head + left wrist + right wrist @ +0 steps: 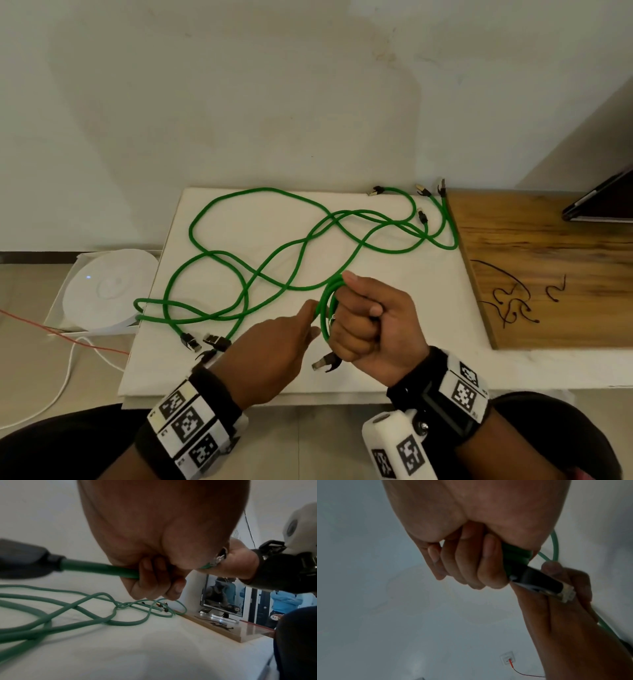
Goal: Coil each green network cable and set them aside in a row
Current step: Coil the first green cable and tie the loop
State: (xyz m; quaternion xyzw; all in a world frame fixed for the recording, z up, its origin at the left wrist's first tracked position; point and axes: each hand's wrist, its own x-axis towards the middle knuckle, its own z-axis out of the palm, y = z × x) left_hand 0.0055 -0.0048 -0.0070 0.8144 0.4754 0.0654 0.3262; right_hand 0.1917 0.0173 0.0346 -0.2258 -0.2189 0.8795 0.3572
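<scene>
Several green network cables (pixel 260 240) lie tangled across a white mat (pixel 411 335), with black plugs at the far right (pixel 376 190) and near left (pixel 190 341). My right hand (pixel 363 318) grips a small coil of green cable (pixel 325 308) in a fist, raised above the mat. One plug (pixel 327 363) sticks out below the fist. The right wrist view shows its fingers (pixel 471 563) wrapped round the coil (pixel 513 555). Just left of the coil, my left hand (pixel 284 339) holds the same cable. Its fingers (pixel 154 581) curl round the cable (pixel 96 568).
A wooden board (pixel 548 257) with several black twist ties (pixel 510 305) lies right of the mat. A dark screen (pixel 603 202) stands at its far end. Left of the mat sits a round white device (pixel 106 291) in a box, with red and white wires.
</scene>
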